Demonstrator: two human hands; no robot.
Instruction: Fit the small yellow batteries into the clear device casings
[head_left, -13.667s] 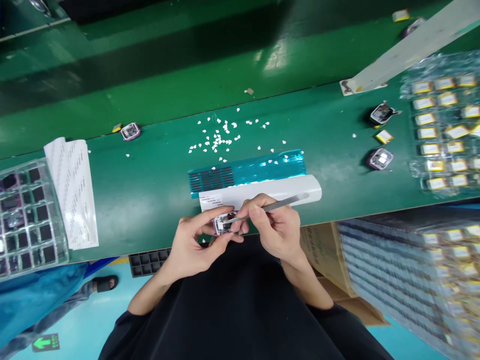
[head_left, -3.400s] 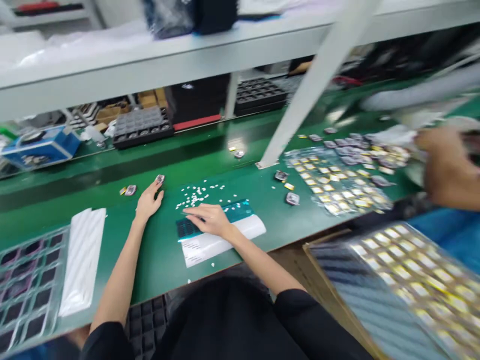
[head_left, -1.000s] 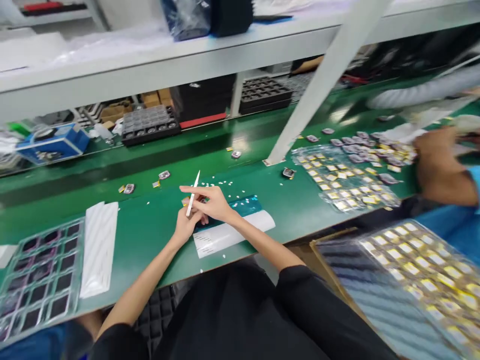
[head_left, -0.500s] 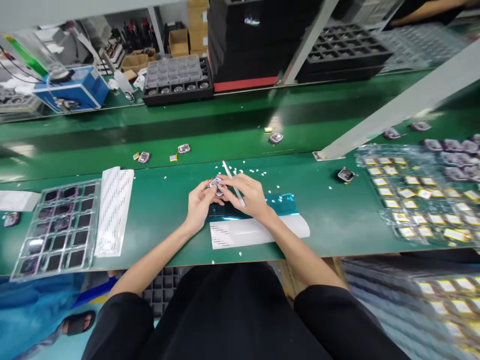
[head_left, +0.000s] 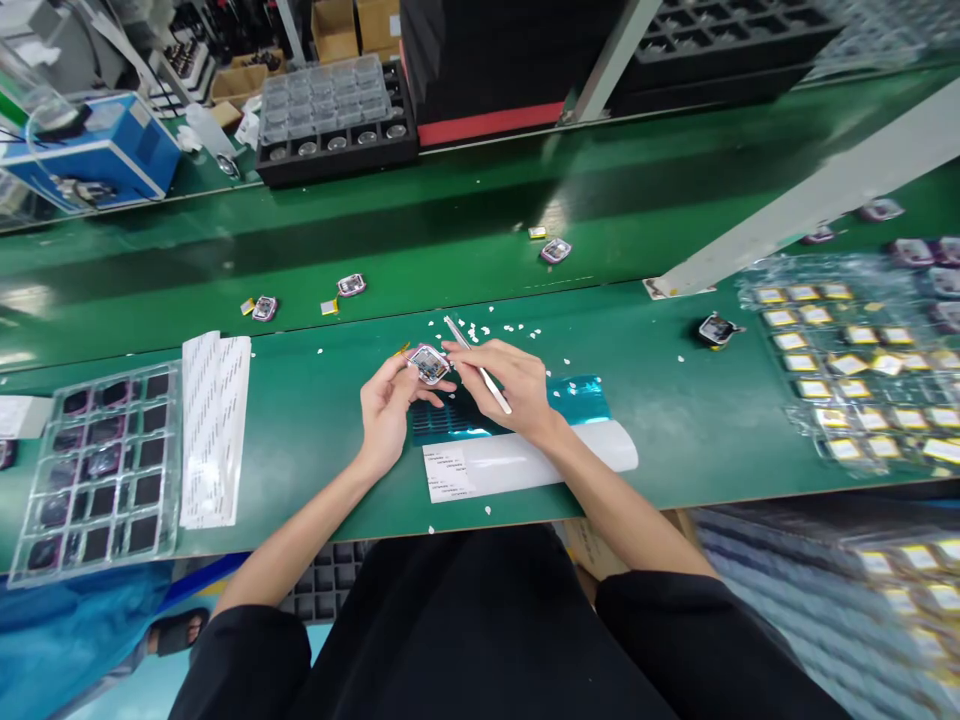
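My left hand [head_left: 386, 408] grips an open watch case [head_left: 429, 365] by its left edge, its small circuit parts facing up. A bit of yellow shows at the case's upper left. My right hand [head_left: 516, 385] is closed round slim silver tweezers [head_left: 491, 386], whose tips point up and away to the left. Its fingertips are close to the right edge of the case; whether they touch it I cannot tell. Beneath both hands lies a shiny blue film sheet [head_left: 589, 400] with a white backing [head_left: 540, 462] curled at its right end. Small white scraps [head_left: 472, 330] are scattered behind.
On the left lie a clear tray [head_left: 124, 490] of dark screens and printed white strips [head_left: 217, 430]. Batteries in clear trays [head_left: 832, 365] are at right, near another open watch case [head_left: 716, 330]. A slanted white post [head_left: 795, 210] rises behind. Several cases lie along the back ledge.
My hands have moved slightly apart, and the watch case now shows its open face more fully. The tweezers stay in my right hand. The whole view has shifted a little.
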